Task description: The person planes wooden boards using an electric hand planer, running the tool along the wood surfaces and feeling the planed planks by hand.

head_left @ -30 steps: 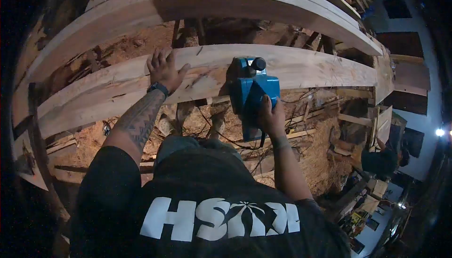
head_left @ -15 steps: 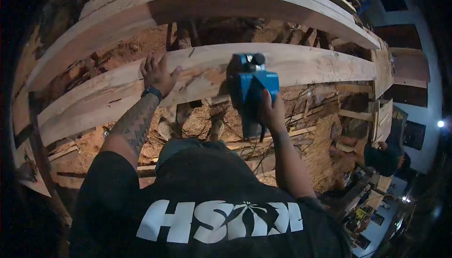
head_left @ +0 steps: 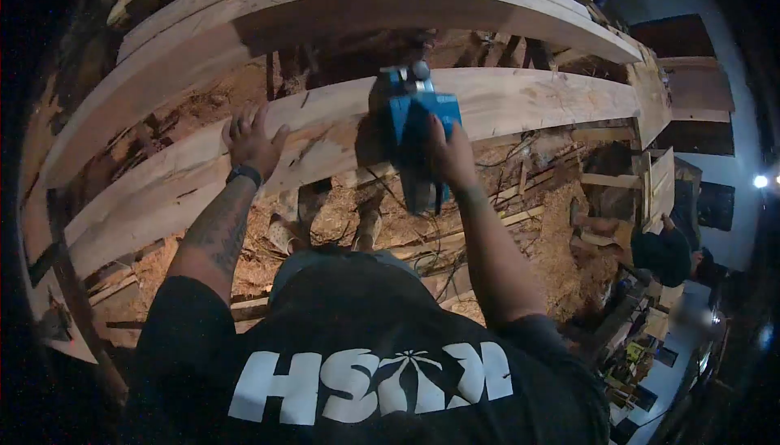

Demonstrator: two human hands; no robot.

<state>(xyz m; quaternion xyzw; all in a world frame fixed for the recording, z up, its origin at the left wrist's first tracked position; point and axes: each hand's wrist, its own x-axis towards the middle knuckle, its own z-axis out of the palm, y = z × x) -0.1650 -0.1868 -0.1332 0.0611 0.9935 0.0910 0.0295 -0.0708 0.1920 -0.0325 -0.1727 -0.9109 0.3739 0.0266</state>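
Note:
A long pale plank lies across the view in front of me. On its upper face sits a blue electric hand planer, with a dark knob at the far end. My right hand is wrapped round the planer's rear handle. To the left, my left hand rests flat on the plank with its fingers spread. The planer's base is hidden by its body and shadow.
More thick planks lie beyond this one. Wood shavings, loose strips and a dark cord cover the ground by my feet. A wooden support stands under the plank's right end. Another person is at far right.
The view has shifted slightly, so the plank, planer and both hands appear further left. My right hand keeps its hold on the planer; my left hand stays flat on the plank.

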